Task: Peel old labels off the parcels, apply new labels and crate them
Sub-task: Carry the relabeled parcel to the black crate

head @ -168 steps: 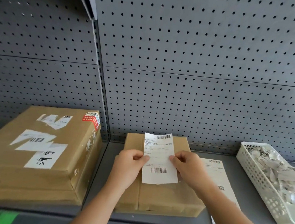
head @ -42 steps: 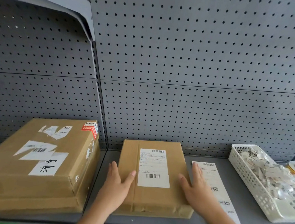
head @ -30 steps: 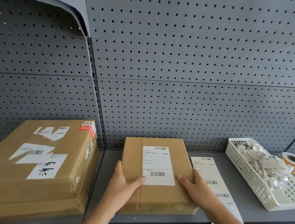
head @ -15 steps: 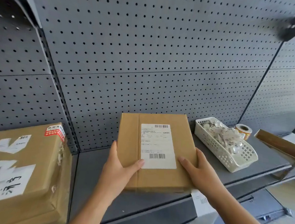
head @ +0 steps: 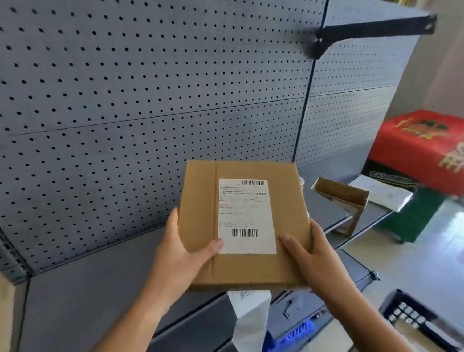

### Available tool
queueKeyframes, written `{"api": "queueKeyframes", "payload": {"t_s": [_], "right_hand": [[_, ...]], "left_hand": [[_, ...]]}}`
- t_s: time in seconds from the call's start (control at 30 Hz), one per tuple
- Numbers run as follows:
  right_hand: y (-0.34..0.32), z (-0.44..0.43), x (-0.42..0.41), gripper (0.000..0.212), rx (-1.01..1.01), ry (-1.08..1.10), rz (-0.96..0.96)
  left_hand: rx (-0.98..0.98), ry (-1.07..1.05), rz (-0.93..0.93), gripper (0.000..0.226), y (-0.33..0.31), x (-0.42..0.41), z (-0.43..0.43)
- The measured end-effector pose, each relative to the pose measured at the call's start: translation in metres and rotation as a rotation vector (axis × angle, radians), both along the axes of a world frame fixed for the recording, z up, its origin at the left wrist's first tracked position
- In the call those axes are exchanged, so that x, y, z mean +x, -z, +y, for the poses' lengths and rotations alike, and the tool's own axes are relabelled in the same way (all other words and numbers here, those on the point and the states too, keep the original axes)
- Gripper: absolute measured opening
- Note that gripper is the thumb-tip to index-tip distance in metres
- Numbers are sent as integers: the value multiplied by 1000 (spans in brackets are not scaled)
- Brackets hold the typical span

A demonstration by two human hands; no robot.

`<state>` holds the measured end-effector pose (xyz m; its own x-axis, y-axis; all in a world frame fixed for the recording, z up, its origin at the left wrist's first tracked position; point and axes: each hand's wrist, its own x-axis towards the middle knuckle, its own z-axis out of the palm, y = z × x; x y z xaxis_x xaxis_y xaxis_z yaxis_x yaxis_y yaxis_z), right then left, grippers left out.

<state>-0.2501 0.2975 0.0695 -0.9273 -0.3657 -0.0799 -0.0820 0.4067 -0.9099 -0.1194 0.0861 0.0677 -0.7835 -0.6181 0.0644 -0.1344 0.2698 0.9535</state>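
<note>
Both hands clamped on the parcel [head: 289, 205]: left hand [head: 182, 258] at its near-left corner, thumb on top touching the label's edge; right hand [head: 313, 254] on the near-right edge, thumb on top. Fingers underneath hidden. Parcel is in the air over the shelf [head: 100, 285] front edge, white label [head: 245, 215] facing up. White paper strip [head: 249, 324] hangs off the shelf below it. Black crate [head: 414, 318] low right. Open cardboard box [head: 342, 201] further along the shelf. Pegboard [head: 149, 86] behind, red bag [head: 433, 147] far right.
</note>
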Motion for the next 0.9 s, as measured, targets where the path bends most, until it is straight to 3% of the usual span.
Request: {"api": "queueKeyframes", "payload": {"t_s": [0.2, 0.4, 0.77, 0.9], "right_hand": [[3, 86, -20, 69, -17, 138, 21], [12, 174, -32, 67, -40, 271, 18], [43, 309, -33, 54, -13, 596, 33], [58, 343, -36, 59, -19, 697, 7]], "left_hand": [[-22, 138, 4, 114, -2, -50, 71], [-15, 287, 5, 98, 8, -94, 145], [-13, 595, -59, 102, 41, -180, 266], [-14, 716, -76, 101, 50, -205, 303]]}}
